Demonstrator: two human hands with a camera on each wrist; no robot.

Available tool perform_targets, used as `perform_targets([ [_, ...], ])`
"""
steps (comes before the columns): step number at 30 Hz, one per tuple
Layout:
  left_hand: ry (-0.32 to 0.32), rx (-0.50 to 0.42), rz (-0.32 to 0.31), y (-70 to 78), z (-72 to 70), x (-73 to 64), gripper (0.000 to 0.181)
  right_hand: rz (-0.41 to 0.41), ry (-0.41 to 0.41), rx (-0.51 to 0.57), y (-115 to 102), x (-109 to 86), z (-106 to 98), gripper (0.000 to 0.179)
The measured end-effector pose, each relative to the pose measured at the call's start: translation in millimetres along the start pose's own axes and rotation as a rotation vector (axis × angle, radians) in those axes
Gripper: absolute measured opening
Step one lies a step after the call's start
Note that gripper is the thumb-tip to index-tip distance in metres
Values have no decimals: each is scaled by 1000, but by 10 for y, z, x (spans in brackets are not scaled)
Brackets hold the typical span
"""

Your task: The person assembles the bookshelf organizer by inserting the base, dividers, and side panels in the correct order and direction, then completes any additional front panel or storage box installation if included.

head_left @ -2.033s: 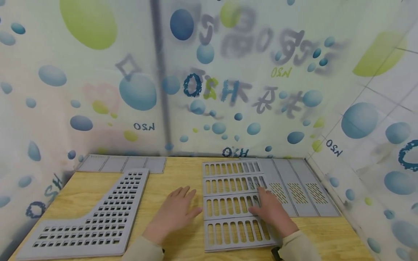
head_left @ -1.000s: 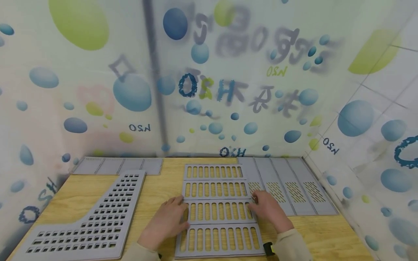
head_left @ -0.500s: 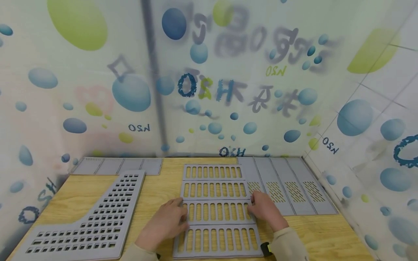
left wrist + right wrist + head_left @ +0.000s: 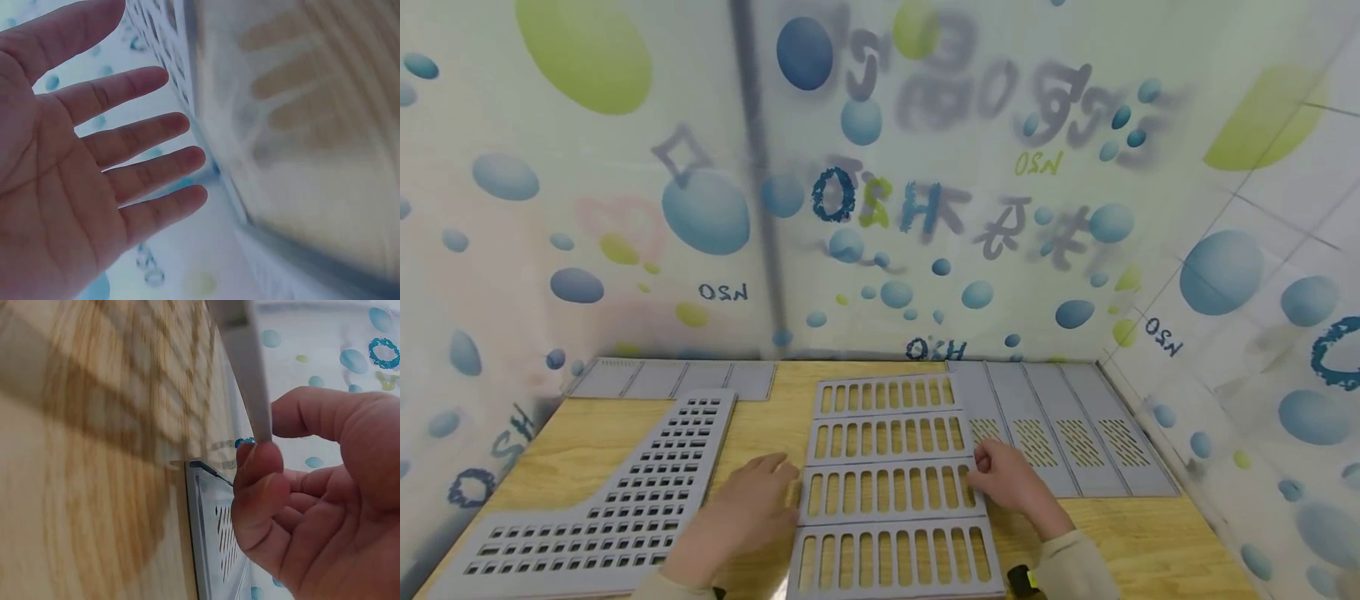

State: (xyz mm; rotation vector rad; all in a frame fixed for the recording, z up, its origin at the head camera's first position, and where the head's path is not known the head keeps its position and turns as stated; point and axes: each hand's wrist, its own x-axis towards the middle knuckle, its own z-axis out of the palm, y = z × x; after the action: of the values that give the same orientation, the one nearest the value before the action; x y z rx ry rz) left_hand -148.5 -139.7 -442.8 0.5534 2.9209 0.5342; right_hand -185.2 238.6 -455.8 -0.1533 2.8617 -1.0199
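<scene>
A grey panel (image 4: 891, 523) with several rows of long slots lies in the middle of the head view. My right hand (image 4: 1011, 479) pinches its right edge between thumb and curled fingers. In the right wrist view the thin panel edge (image 4: 250, 375) runs down into that pinch, and the panel stands off the wood, its slotted shadow falling below. My left hand (image 4: 741, 508) is apart from the panel's left edge and slightly blurred. Its fingers (image 4: 150, 169) are straight and spread in the left wrist view, touching nothing.
An L-shaped grey panel (image 4: 520, 518) with small square holes lies on the wooden table (image 4: 1112, 550) at left. Flat grey panels (image 4: 655, 379) lie at the back left. Joined panels with slanted slits (image 4: 1052, 396) lie at the right, beside the patterned wall (image 4: 880, 325).
The slotted panel has come left off the right-hand panels, with both hands at its edges. My left hand has since let go and moved left; its left side now looks raised.
</scene>
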Motion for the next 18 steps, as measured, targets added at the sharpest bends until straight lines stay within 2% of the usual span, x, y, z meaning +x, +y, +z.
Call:
perform_targets([
  [5, 34, 101, -44, -305, -223, -162, 57, -8, -33, 32, 15, -7, 9, 15],
  [9, 39, 147, -99, -624, -383, -255, 71, -16, -50, 26, 33, -12, 8, 15],
  [13, -16, 168, -177, -979, -512, -299, 91, -51, -81, 22, 49, -11, -10, 15],
  [18, -127, 119, -343, -1340, -596, -312, 123, -81, -131, 33, 60, -10, -33, 17],
])
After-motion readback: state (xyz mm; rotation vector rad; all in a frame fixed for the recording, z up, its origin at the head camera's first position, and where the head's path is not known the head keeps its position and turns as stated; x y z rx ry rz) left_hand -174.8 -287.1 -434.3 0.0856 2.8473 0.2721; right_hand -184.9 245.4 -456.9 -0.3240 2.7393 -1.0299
